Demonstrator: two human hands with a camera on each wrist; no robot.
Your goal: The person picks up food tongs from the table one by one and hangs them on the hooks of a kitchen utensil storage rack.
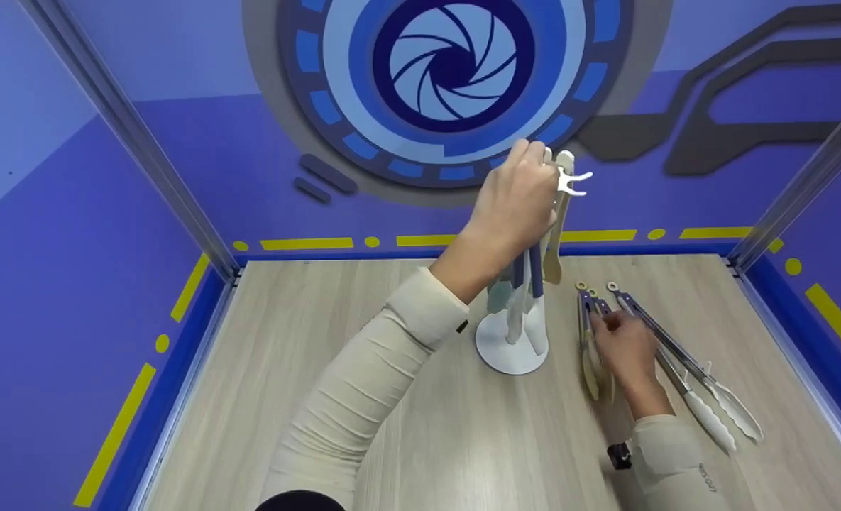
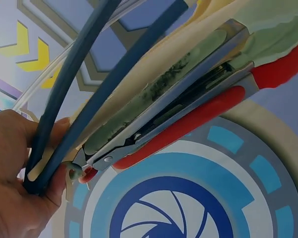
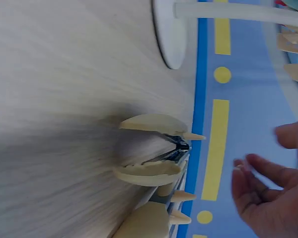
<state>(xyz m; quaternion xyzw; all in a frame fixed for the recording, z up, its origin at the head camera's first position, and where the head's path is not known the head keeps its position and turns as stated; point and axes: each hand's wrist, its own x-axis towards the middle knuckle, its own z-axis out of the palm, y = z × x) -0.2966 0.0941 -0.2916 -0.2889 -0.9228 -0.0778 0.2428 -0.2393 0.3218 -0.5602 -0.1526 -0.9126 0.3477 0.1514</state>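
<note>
My left hand (image 1: 519, 191) is at the top of a white utensil stand (image 1: 499, 355). In the left wrist view its thumb and fingers pinch the joined end of dark blue tongs (image 2: 114, 88), whose two arms spread apart. Red-handled tongs (image 2: 188, 126) and green tongs hang just beyond. Over at the right, my right hand (image 1: 626, 348) is above small tongs (image 1: 585, 341) lying on the table. The right wrist view shows that hand blurred, fingers loosely bent, apart from the cream-tipped tongs (image 3: 151, 124), with nothing seen between thumb and fingers.
Longer metal tongs with pale scalloped tips (image 1: 711, 419) lie to the right of the right hand. White hooks (image 1: 570, 182) stick out at the stand's top, and a wooden utensil (image 1: 553, 266) hangs there. Patterned blue walls enclose the wooden table (image 1: 420, 440).
</note>
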